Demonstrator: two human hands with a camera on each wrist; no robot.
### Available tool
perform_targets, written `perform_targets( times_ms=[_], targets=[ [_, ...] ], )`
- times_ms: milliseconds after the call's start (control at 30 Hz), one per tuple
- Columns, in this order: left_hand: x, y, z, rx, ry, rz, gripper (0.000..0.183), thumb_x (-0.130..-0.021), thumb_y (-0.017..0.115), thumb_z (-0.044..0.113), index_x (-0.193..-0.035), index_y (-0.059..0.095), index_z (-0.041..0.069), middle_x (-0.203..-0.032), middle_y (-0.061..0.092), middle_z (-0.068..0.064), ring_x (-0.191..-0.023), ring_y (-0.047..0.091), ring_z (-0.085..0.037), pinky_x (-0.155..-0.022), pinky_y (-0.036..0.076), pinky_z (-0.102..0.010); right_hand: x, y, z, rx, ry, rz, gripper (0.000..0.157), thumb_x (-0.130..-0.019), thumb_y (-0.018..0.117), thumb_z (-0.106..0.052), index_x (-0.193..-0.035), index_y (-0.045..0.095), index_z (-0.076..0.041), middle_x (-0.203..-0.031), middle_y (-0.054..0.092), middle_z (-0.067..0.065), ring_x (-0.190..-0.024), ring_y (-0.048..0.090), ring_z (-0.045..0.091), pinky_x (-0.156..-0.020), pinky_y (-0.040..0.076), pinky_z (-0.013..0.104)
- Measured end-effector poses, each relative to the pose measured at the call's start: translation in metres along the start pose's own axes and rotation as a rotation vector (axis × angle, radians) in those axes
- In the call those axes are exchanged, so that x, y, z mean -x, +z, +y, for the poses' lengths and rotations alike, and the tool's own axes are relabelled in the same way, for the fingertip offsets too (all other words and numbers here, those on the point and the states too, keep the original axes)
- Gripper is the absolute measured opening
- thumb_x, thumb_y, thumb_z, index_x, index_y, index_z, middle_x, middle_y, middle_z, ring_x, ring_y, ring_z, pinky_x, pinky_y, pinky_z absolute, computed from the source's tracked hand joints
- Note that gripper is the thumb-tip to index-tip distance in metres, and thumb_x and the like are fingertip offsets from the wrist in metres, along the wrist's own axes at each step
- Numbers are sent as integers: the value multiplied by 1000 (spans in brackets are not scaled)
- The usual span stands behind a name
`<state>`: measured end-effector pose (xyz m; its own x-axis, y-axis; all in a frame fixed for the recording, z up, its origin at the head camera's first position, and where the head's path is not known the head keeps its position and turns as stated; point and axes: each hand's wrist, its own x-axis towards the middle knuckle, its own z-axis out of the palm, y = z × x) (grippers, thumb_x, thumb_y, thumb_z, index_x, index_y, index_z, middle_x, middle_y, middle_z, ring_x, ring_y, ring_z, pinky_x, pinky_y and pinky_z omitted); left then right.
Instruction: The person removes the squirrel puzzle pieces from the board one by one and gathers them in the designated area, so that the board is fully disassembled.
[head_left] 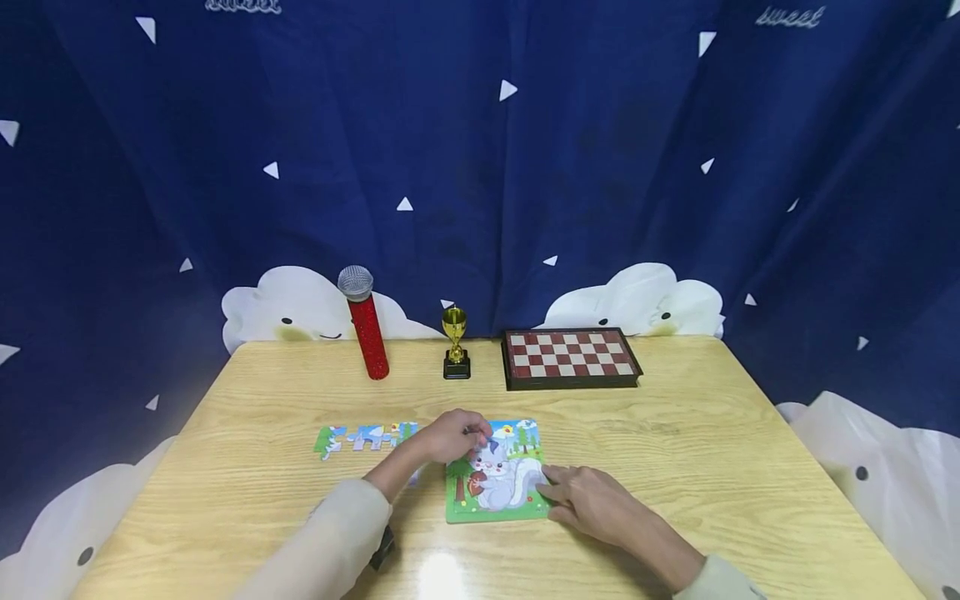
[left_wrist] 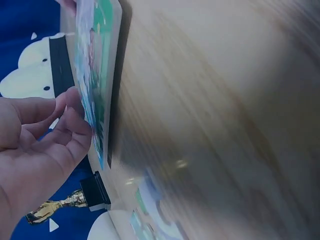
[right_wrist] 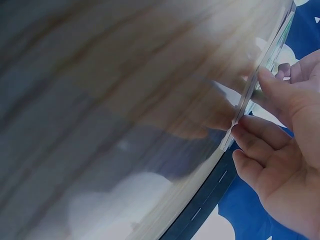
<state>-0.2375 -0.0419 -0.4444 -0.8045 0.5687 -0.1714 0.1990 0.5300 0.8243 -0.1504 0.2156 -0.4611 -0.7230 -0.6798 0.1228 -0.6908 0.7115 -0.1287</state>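
A jigsaw puzzle board (head_left: 498, 492) with a squirrel picture lies flat on the table. My left hand (head_left: 456, 435) is over its upper left part, thumb and fingertips pinching a small puzzle piece (head_left: 491, 445) against the picture; the fingers hide most of that piece. In the left wrist view, the left hand's bent fingers (left_wrist: 75, 130) meet the board's surface. My right hand (head_left: 592, 502) rests at the board's right edge, with loosely extended fingers (right_wrist: 250, 137) touching the rim. Several loose puzzle pieces (head_left: 367, 437) lie left of the board, partly behind the left forearm.
Along the table's back stand a red microphone (head_left: 369, 337) with a silver head, a small gold trophy cup (head_left: 455, 333) on a black base, and a red-and-white checkered board (head_left: 572, 357) in a black frame. A dark blue curtain (head_left: 480, 150) hangs behind the wooden table (head_left: 697, 442).
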Motion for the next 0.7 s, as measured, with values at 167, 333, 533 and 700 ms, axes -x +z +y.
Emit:
perform_targets(
  times_ms=[167, 333, 533, 700],
  targets=[
    [-4, 6, 0, -24, -15, -19, 22, -95, 50, 3, -113, 60, -4, -94, 62, -15, -72, 63, -23, -65, 50, -28, -1, -1, 0, -3, 19, -15, 36, -85, 68, -29, -116, 68, -10, -125, 62, 16, -107, 65, 29, -87, 53, 42],
    [-6, 12, -1, -60, -43, -37, 22, -96, 48, 6, -113, 61, -2, -89, 61, -12, -72, 63, -20, -68, 50, -30, -1, -1, 0, -15, 17, -13, 37, -84, 68, -29, -115, 68, -10, -125, 62, 16, -107, 65, 29, -88, 53, 42],
    [-7, 16, 0, -105, -50, -41, 23, -98, 45, 6, -114, 60, -1, -89, 61, -9, -69, 60, -16, -72, 50, -31, 0, 0, 1, -11, -2, 5, 36, -84, 68, -27, -114, 69, -8, -124, 63, 17, -108, 65, 29, -88, 52, 42],
    [-7, 18, -1, -92, -62, -35, 20, -99, 43, 7, -112, 57, 1, -88, 58, -8, -70, 58, -17, -67, 49, -29, 0, 1, 1, -3, -10, 10, 36, -84, 69, -27, -114, 69, -8, -123, 63, 17, -108, 64, 29, -89, 52, 42]
  ],
)
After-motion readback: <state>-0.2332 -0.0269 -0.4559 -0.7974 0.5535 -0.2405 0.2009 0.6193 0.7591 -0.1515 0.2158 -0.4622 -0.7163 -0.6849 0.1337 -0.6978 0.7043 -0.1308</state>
